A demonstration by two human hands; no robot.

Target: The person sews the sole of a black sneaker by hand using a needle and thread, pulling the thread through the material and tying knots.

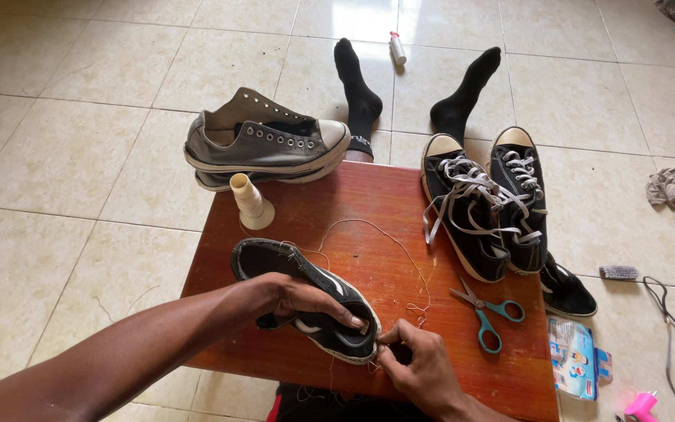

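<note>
My left hand point(306, 301) grips the black shoe point(306, 293) at lower centre of the frame on the wooden table point(369, 211) (long axis upper left to lower right). My right hand point(419, 367) pinches thread point(400, 250) at its lower-right end.

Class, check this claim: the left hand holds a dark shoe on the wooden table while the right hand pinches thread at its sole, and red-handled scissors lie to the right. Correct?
Not quite. The head view shows the scissors have teal handles, not red. The rest stands: the left hand holds the dark shoe on the wooden table, and the right hand pinches thread at its sole.
</note>
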